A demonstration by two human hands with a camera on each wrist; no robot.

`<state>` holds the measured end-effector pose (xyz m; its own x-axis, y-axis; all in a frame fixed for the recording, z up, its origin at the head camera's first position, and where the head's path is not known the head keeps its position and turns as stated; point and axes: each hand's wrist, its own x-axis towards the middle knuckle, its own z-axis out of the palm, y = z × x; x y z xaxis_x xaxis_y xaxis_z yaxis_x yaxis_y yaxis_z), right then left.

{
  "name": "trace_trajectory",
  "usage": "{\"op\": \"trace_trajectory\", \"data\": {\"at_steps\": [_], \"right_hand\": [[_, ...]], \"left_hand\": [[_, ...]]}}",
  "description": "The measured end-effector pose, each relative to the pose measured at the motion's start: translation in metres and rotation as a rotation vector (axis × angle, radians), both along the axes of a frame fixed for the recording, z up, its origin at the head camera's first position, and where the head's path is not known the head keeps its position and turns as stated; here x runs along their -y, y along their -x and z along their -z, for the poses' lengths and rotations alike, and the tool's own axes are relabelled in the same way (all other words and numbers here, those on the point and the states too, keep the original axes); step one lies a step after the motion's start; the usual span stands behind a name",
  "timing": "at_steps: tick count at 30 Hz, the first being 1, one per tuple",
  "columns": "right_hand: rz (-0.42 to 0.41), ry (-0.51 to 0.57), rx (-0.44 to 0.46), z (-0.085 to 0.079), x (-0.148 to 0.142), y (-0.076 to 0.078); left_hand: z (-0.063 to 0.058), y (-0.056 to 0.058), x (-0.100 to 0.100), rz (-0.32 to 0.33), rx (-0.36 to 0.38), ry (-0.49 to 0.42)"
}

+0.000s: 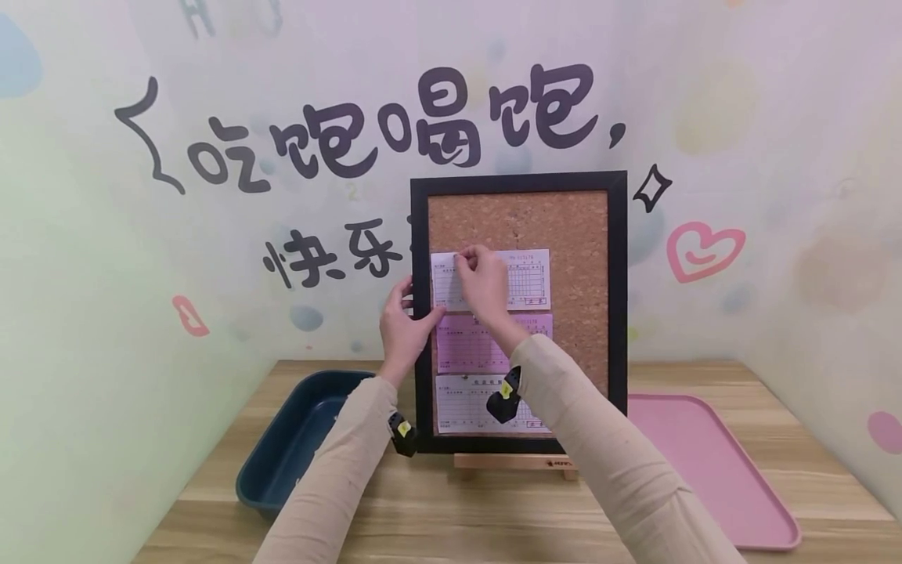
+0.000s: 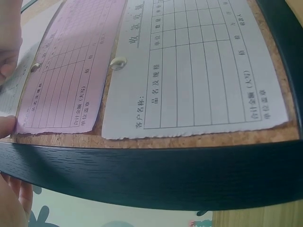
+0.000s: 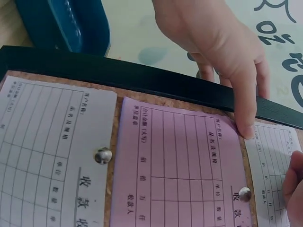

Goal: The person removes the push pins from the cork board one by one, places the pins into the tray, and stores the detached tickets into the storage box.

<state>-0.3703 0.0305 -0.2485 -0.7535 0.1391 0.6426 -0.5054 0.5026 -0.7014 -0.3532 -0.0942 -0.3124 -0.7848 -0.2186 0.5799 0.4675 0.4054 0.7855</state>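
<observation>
A black-framed cork board (image 1: 581,313) stands upright with three printed receipt slips on it. The top slip (image 1: 528,274) is white, the middle one (image 1: 458,352) pink and the bottom one (image 1: 458,411) white. Silver thumbtacks show near the upper edges of the pink slip (image 3: 245,194) and bottom slip (image 2: 118,63). My left hand (image 1: 405,337) grips the board's left edge, thumb on the front and fingers behind. My right hand (image 1: 486,282) has bent fingers, their tips against the upper left of the top slip. Anything between those fingertips is hidden.
A dark blue basin (image 1: 257,462) lies left of the board on the wooden table (image 1: 437,517), partly behind my left sleeve. To the right is a pink tray (image 1: 733,478). A wooden stand (image 1: 493,461) supports the board from below. Behind stands a wall with painted lettering (image 1: 317,141).
</observation>
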Motion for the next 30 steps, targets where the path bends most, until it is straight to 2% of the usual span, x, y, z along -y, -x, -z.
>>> {"op": "trace_trajectory", "data": {"at_steps": [8, 16, 22, 30], "right_hand": [[0.001, -0.097, -0.004, -0.002, -0.004, 0.003], [-0.014, -0.220, 0.043, -0.008, -0.010, 0.002], [-0.021, -0.257, 0.070, -0.011, -0.012, 0.000], [-0.049, -0.255, 0.080, -0.013, -0.015, 0.001]], "left_hand": [[0.000, 0.000, 0.000, -0.006, 0.006, 0.001], [0.001, 0.002, 0.000, 0.004, 0.005, -0.011], [0.001, 0.003, 0.000, 0.004, -0.004, -0.020], [0.001, 0.002, 0.001, 0.010, 0.005, -0.018]]}}
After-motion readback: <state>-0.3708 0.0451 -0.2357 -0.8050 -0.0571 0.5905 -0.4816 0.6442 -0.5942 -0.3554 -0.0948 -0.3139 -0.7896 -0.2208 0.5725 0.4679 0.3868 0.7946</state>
